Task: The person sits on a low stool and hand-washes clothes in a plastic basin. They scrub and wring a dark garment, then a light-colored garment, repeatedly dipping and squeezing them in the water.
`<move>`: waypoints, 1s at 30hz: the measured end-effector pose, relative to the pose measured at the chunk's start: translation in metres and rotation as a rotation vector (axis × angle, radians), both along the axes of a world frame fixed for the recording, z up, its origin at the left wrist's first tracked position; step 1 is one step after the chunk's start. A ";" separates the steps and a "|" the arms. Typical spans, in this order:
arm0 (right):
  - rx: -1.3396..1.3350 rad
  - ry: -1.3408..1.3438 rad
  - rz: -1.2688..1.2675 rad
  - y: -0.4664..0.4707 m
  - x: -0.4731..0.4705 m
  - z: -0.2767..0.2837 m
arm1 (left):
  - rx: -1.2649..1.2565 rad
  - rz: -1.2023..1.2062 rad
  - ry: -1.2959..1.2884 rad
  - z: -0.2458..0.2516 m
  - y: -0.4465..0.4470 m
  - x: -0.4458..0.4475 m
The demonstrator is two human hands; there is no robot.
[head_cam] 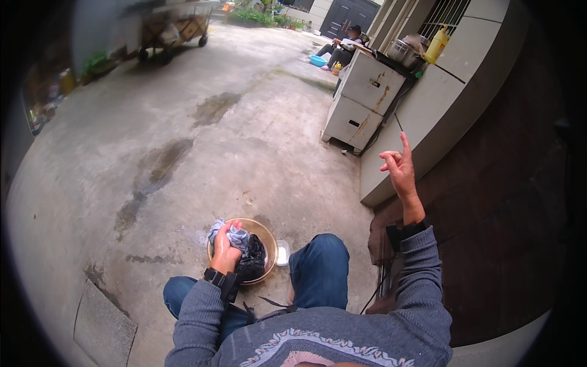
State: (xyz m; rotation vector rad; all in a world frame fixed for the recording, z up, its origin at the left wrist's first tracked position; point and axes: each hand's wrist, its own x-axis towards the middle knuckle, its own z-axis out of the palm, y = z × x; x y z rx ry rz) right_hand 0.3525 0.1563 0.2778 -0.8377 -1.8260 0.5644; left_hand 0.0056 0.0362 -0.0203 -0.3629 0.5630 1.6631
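My left hand (224, 252) grips a wet-looking, pale blue-grey cloth (236, 237) at the left side of a round tan basin (271, 243). A bunched black cloth (252, 262) lies in the basin, just right of that hand. Beside the basin, on the concrete, sits a small clear plastic container (283, 253) with something white inside. My right hand (401, 172) is raised well away from the basin, near the low wall ledge on the right. Its index finger points upward while the other fingers curl, and no object shows in it.
A rust-stained white cabinet (360, 98) stands against the wall. A metal pot (403, 54) and yellow bottle (436, 45) are above it. Farther back sits a person (346, 50) by a blue basin (317, 60). A wheeled cart (176, 30) is at upper left, a flat slab (103, 323) at lower left.
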 end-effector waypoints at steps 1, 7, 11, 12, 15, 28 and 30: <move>-0.020 -0.014 -0.024 -0.001 0.002 0.006 | -0.009 0.006 0.020 0.004 -0.001 -0.001; -0.032 -0.074 -0.081 -0.004 0.018 0.030 | 0.132 0.086 -0.026 0.043 -0.040 -0.029; 0.012 -0.114 -0.152 -0.008 0.050 0.052 | 0.339 0.165 0.100 0.067 -0.089 -0.070; 0.005 -0.148 -0.203 -0.010 0.059 0.059 | 0.261 0.209 0.116 0.069 -0.102 -0.081; -0.007 -0.199 -0.270 -0.013 0.079 0.086 | 0.304 0.302 0.198 0.070 -0.148 -0.115; 0.151 -0.779 -0.374 0.035 0.004 0.193 | 0.188 0.563 0.376 0.082 -0.249 -0.178; 0.175 -0.836 -0.330 0.047 -0.008 0.190 | 0.225 0.508 0.403 0.088 -0.247 -0.179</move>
